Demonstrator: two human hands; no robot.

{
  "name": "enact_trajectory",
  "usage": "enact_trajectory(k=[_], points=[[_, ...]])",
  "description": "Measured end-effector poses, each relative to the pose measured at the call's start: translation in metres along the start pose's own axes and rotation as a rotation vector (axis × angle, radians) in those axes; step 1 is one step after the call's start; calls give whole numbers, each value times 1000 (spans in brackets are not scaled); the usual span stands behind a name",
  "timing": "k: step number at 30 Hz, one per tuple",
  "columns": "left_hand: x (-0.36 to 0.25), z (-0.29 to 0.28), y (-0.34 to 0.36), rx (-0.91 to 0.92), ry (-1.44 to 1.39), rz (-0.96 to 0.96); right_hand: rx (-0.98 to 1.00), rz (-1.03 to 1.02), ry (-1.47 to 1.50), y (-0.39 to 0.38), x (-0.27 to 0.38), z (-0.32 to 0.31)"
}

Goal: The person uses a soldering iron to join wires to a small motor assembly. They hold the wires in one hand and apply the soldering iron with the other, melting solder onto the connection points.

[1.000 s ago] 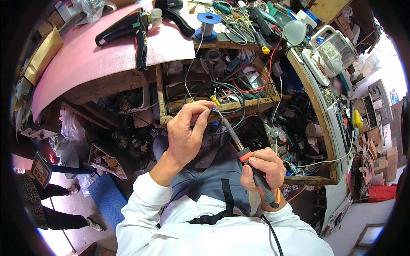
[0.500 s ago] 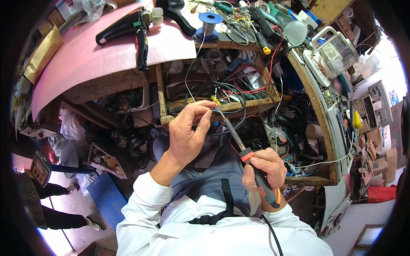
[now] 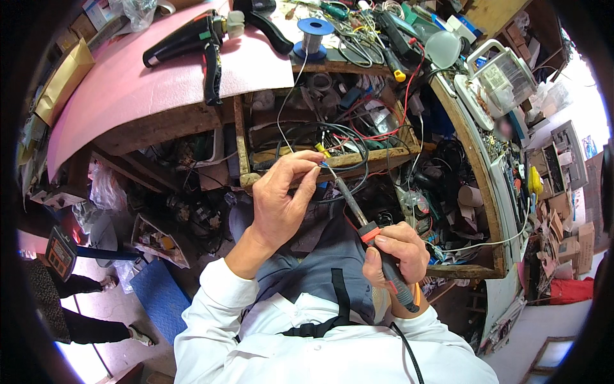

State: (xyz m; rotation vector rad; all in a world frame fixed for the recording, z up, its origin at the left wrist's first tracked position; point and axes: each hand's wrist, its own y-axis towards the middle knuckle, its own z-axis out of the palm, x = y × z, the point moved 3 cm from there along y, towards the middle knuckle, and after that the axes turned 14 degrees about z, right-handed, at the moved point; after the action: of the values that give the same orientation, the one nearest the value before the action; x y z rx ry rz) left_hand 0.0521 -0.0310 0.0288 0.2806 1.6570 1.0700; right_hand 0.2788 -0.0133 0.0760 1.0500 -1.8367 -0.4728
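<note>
My right hand [image 3: 404, 251] is wrapped around the dark, red-collared handle of a soldering iron [image 3: 349, 198], whose shaft slants up and left. Its tip meets or nearly meets a thin blue wire [image 3: 324, 164] at my left fingertips; actual contact is too small to tell. Thumb and fingers of my left hand [image 3: 281, 203] are pinched on that wire. From a blue-flanged solder spool [image 3: 312, 42] on the bench, a thin strand of solder [image 3: 281, 109] runs down to the left hand and disappears behind its fingers. A coiled black cable [image 3: 366, 157] hangs just beyond both hands.
A cluttered open wooden drawer [image 3: 409, 152] lies beyond my hands. A black tool with handles [image 3: 192, 48] rests on the pink bench sheet [image 3: 128, 96]. At right are a clear plastic jug [image 3: 502, 80] and a curved wooden edge [image 3: 476, 153]. Someone's legs [image 3: 83, 329] show lower left.
</note>
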Motion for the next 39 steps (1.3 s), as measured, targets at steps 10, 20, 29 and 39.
enact_trajectory(k=[10, 20, 29, 39], points=[[1, 0, -2, -26, -20, -51, -13, 4, -6, 3, 1, -2], [2, 1, -1, -22, -15, -30, -4, 5, 5, 3, -1, -1], [-1, 2, 0, 5, -4, -30, -8, 8, 1, 1, -2, -2], [-1, 2, 0, 13, -7, -40, -9, 9, -2, 2, -1, -2]])
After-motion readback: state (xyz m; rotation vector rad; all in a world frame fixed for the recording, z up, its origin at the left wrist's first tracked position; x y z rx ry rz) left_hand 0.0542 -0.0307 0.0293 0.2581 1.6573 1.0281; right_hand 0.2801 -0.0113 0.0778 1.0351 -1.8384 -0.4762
